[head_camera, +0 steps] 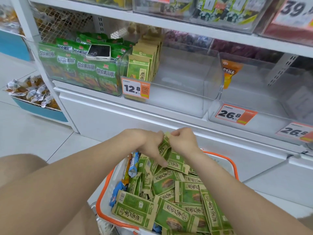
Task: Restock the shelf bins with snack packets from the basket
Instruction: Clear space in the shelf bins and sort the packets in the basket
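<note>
Both hands meet above the basket point(234, 168), left hand point(149, 143) and right hand point(183, 141) each with a grip pinched on green-and-kraft snack packets point(165, 145); more lie heaped below, a few standing in the clear bin point(186, 99)

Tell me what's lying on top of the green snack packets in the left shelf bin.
A white-cased phone lies face up on the green snack packets; the packets beneath it are covered.

Both bare forearms reaching forward, left hand point(149, 143) and right hand point(183, 141) close together, fingers point(160, 158) curled, pinching
</note>
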`<state>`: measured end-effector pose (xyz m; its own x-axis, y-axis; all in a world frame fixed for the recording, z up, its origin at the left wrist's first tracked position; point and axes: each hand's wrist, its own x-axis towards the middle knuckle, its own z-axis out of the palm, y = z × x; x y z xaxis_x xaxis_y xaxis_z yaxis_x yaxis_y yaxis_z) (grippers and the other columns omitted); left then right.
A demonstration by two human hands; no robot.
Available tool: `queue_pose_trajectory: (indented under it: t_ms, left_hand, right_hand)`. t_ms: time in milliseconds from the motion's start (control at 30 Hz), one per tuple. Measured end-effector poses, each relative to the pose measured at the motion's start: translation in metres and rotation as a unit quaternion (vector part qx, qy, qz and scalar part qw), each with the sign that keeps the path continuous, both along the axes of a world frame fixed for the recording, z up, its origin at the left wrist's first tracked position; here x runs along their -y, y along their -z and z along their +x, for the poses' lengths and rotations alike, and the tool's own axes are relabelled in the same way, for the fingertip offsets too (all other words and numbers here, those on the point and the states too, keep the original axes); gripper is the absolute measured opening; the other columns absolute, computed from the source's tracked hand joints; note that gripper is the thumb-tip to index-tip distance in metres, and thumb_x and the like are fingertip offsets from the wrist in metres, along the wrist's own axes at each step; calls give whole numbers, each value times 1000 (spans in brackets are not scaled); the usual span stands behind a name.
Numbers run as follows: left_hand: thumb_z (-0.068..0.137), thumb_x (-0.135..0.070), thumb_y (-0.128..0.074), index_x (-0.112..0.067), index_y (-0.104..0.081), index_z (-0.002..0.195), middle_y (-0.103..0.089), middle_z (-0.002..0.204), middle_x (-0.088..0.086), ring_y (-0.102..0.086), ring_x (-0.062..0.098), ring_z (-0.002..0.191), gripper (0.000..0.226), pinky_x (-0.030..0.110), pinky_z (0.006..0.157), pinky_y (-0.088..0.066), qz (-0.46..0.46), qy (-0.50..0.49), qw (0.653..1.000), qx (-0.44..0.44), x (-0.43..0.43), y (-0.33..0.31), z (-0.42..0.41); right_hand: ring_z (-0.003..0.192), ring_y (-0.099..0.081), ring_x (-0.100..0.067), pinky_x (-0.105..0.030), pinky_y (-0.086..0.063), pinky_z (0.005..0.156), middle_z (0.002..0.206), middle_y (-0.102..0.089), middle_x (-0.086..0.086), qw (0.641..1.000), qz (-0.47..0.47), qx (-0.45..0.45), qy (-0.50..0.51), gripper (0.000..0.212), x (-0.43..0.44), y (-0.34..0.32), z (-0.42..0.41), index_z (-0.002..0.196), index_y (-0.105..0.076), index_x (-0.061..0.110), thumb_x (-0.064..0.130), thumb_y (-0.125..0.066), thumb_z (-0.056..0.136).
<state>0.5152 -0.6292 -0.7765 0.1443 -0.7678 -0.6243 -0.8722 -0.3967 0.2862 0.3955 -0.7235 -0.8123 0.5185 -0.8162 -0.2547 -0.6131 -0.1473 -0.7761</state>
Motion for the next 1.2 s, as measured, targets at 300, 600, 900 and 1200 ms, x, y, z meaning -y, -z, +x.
queue_pose_trajectory:
  t_ms: [300, 600, 900, 1200]
  left_hand:
    - [87, -53, -79, -27, -48, 122, -66, 111, 0, -68, 14, 83, 53, 30, 70, -52, -251, -149, 946, -143, 7, 1, -10]
    - [106, -8, -44, -18, -64, 126, -74, 87, -5, -69, 13, 78, 30, 30, 69, -52, -345, -306, 818, -342, 17, 3, -23]
    - [114, -20, -39, 6, -62, 126, -71, 115, 31, -71, 36, 96, 37, 52, 88, -62, -396, -454, 651, -463, 19, -4, -29]
    - [112, -22, -43, -4, -69, 127, -75, 117, 21, -74, 26, 96, 35, 39, 84, -63, -403, -451, 633, -483, 8, -12, -25]
  right_hand:
    - [64, -67, -29, -37, -36, 59, 71, -75, -21, 986, 127, 85, 68, 16, 38, -53, -6, 87, -72, -3, 1, -65, 74]
    - [73, -61, -18, -30, -47, 65, 83, -74, -7, 974, 135, 173, 52, 26, 51, -53, -29, 97, -74, 9, 35, -76, 94]
    - [82, -77, -28, -49, -63, 84, 91, -79, -11, 959, 122, 258, 0, 20, 28, -35, -31, 110, -67, 14, 17, -78, 94]
    - [93, -77, -36, -44, -65, 84, 97, -79, -17, 940, 137, 311, 18, 24, 26, -44, -36, 110, -73, 4, 3, -82, 88]
